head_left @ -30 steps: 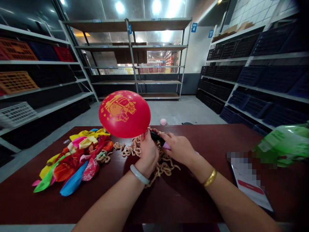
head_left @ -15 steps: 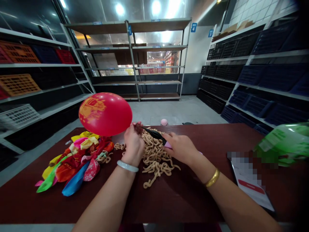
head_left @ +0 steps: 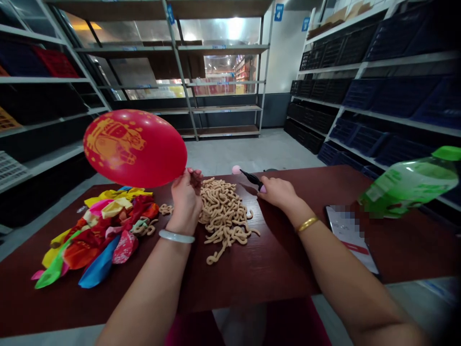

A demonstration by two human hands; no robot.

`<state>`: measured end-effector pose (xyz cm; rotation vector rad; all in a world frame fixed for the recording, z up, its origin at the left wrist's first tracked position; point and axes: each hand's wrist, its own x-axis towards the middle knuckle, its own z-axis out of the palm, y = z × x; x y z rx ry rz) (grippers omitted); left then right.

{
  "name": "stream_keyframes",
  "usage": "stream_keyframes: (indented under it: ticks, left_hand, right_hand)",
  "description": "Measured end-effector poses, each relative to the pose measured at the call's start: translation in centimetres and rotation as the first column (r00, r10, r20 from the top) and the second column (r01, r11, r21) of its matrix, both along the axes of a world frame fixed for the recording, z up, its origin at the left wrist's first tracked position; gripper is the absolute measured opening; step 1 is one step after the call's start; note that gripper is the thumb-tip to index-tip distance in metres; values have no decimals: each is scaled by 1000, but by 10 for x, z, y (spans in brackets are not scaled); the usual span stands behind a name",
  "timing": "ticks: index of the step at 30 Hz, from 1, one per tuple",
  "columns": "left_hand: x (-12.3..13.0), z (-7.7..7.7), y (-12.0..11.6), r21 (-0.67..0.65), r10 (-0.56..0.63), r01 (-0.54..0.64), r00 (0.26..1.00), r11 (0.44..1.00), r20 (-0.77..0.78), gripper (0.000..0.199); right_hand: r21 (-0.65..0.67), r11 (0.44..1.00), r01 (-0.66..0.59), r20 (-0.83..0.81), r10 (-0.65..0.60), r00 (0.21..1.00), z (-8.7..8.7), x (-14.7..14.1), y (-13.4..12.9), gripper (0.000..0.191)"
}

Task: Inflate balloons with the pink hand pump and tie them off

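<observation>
An inflated red balloon [head_left: 137, 149] with a yellow print floats up to the left. My left hand [head_left: 187, 197], a pale bangle at its wrist, pinches it at the neck. In my right hand [head_left: 279, 192] is a balloon pump [head_left: 253, 179] with a black nozzle and a pink body, its nozzle pointing left and apart from the balloon. Between my hands lies a heap of tan curly strands [head_left: 223, 211]. Limp balloons in many colours [head_left: 97, 230] are piled to the left of my left wrist.
On the dark red table [head_left: 273, 269] a phone [head_left: 353, 240] lies at the right, near a green bottle [head_left: 410, 185]. Past the far edge shows a pink ball-like thing [head_left: 236, 169]. Shelves with dark crates [head_left: 396, 105] line the right, and a metal rack [head_left: 223, 110] stands behind.
The pump's nozzle has come away from the balloon's neck, my right hand moving right with it. The balloon looks larger and sits further left. The view has tilted down.
</observation>
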<state>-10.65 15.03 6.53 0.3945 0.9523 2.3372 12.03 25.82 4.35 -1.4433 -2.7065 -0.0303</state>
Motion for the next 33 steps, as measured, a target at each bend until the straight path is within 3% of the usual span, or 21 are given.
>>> stream_keyframes:
  ticks: [3, 7, 10, 12, 15, 17, 19, 23, 26, 29, 33]
  left_hand:
    - [-1, -1, 2, 34, -13, 14, 999, 999, -30, 16]
    - [1, 1, 0, -36, -67, 64, 995, 997, -76, 15]
    - [-3, 5, -3, -43, -60, 56, 993, 998, -101, 14]
    - [-9, 8, -5, -60, -30, 22, 992, 998, -124, 12]
    - [-18, 10, -8, -92, -16, 3, 989, 996, -147, 13]
    - [-21, 10, -8, -91, -17, 5, 991, 996, -132, 13]
    - [-20, 10, -8, -70, -15, 7, 994, 998, -112, 13]
    - [-16, 7, -7, -29, -57, 54, 995, 998, -85, 15]
    - [-15, 4, -6, -18, -84, 84, 995, 996, -56, 14]
    - [-14, 3, -6, -16, -116, 115, 992, 993, -57, 14]
    - [-7, 5, -7, -1, -165, 166, 984, 986, -64, 14]
  right_hand:
    - [-12, 1000, 3, 29, -3, 1000, -3, 1, 1, 48]
    - [-16, 1000, -16, 1, 16, 1000, -4, 3, 2, 55]
    - [106, 988, -112, -95, 122, 988, 1, 0, -3, 52]
    - [205, 943, -260, -197, 300, 933, 5, -7, -11, 37]
    - [256, 806, -534, -332, 592, 734, 8, -23, -32, 18]
    - [239, 726, -644, -366, 682, 633, 6, -34, -49, 17]
    - [212, 715, -666, -340, 693, 636, 1, -43, -63, 14]
    - [169, 761, -627, -251, 648, 719, -6, -48, -69, 7]
    - [134, 792, -596, -415, 590, 692, -2, -44, -62, 9]
    - [11, 806, -592, -734, 409, 542, 6, -38, -54, 13]
    - [-254, 714, -652, -953, -70, 295, 14, -34, -51, 19]
